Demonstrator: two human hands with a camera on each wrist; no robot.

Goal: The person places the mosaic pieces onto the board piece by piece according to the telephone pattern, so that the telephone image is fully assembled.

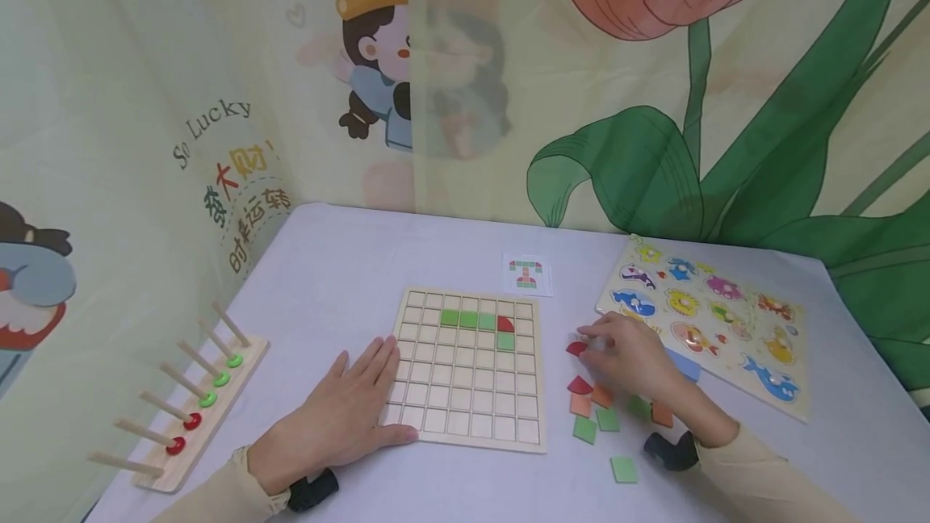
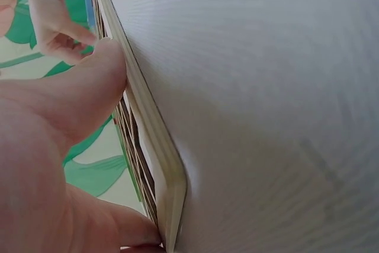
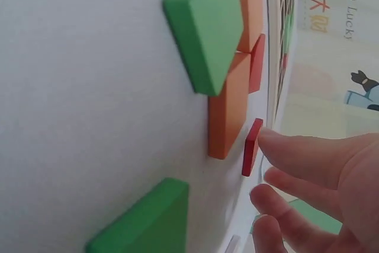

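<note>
My left hand (image 1: 349, 398) rests at the left edge of a wooden grid board (image 1: 465, 434), fingers straight, thumb along the front edge. In the left wrist view the thumb (image 2: 103, 81) lies against the board's rim (image 2: 148, 128). Green squares (image 1: 468, 320), a red quarter-round tile (image 1: 504, 324) and another green square (image 1: 504, 341) sit in the upper cells. To the board's right, my right hand (image 1: 628, 353) reaches down to a loose red tile (image 1: 576, 349). In the right wrist view the thumb tip is right at this red tile (image 3: 253, 147), with the other fingers spread apart from it.
Several loose tiles, green (image 1: 584, 429), orange (image 1: 580, 404) and red (image 1: 580, 385), lie right of the board. A pattern card (image 1: 541, 285) lies behind it. An animal peg puzzle (image 1: 792, 394) stands at the right, a peg rack with rings (image 1: 170, 470) at the left.
</note>
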